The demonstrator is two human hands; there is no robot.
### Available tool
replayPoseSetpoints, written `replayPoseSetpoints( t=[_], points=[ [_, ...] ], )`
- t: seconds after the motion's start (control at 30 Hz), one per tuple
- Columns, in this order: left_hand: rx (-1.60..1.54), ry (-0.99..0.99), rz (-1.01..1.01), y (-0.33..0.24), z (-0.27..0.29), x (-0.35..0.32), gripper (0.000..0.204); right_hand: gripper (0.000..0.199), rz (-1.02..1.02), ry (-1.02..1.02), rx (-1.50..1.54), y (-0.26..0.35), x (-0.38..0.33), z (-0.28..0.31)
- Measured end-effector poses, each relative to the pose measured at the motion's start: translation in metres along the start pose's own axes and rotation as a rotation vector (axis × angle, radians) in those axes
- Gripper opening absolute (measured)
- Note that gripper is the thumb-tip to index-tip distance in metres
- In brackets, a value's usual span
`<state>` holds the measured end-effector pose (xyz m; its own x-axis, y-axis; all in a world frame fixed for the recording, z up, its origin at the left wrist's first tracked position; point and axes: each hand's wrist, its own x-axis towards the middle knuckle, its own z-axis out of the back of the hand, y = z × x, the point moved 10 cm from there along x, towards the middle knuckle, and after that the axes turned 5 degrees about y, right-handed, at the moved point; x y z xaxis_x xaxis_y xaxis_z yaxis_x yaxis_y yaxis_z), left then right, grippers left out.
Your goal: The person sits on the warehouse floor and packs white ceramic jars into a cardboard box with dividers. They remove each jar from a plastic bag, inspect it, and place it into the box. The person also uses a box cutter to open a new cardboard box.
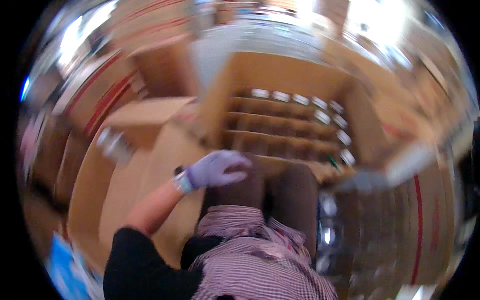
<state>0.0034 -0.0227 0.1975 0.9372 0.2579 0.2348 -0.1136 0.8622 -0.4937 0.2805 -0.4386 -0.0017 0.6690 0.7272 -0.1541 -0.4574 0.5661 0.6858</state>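
My left hand (220, 169), in a pale lavender glove, hovers over my left knee with thumb and fingers apart and nothing in them. Just beyond my knees stands an open cardboard carton (292, 67) split into rows of cells by brown cardboard dividers (280, 110). White-topped items (280, 96) fill cells along its far row and down its right side; their kind is too blurred to tell. A thin green thing (332, 162) shows at the near right corner. My right hand does not show.
At my left is another open carton (150, 190), with a clear, shiny object (115, 145) at its far left. Red-striped cartons (107, 95) are stacked behind it. Clear, glassy items (327, 235) and a red-striped carton (430, 225) lie to my right.
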Motion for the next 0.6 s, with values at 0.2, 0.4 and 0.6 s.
replayPoseSetpoints(
  t=[0.2, 0.4, 0.6],
  points=[
    [0.510, -0.773, 0.741, 0.123, 0.153, -0.273, 0.038, 0.057, 0.276, 0.418, -0.160, 0.122, 0.158, -0.084],
    [-0.098, -1.466, 0.791, 0.232, 0.201, -0.525, 0.047, 0.058, -0.024, 0.486, -0.307, 0.086, 0.203, -0.060],
    [0.836, -0.881, 1.762, 0.374, 0.216, -0.693, 0.093, 0.059, -0.405, 0.541, -0.602, -0.065, 0.171, 0.028]
  ],
)
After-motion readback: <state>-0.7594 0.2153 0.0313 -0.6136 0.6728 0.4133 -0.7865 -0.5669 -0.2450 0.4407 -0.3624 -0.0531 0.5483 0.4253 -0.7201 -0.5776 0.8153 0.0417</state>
